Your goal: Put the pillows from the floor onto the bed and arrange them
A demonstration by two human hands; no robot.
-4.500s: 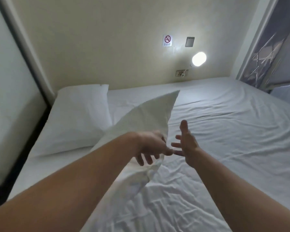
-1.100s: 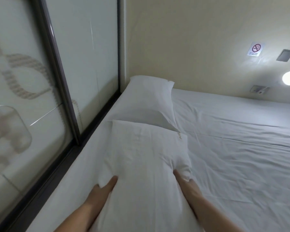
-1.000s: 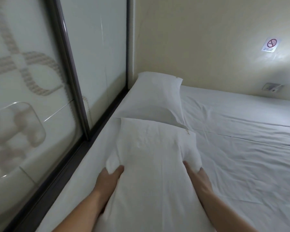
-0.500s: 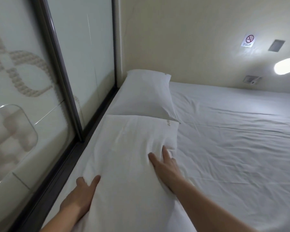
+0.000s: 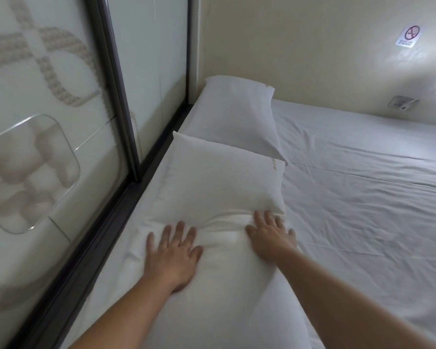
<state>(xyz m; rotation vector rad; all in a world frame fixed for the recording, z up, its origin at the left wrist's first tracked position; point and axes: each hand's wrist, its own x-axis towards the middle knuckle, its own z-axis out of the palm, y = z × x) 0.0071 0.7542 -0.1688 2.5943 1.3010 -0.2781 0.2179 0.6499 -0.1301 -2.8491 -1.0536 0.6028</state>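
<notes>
Pillows lie on the bed (image 5: pixel 363 197), both along its left edge by the glass wall (image 5: pixel 61 122). The near pillow (image 5: pixel 224 187) is under my palms; the far pillow (image 5: pixel 234 114) lies just beyond it, touching it, up against the end wall. My left hand (image 5: pixel 173 250) presses flat on the near pillow's left side, fingers spread, grasping nothing. My right hand (image 5: pixel 271 233) presses flat on its right side, fingers likewise spread and released. A fold of cloth bunches between my hands. White sheet stretches away to my right.
</notes>
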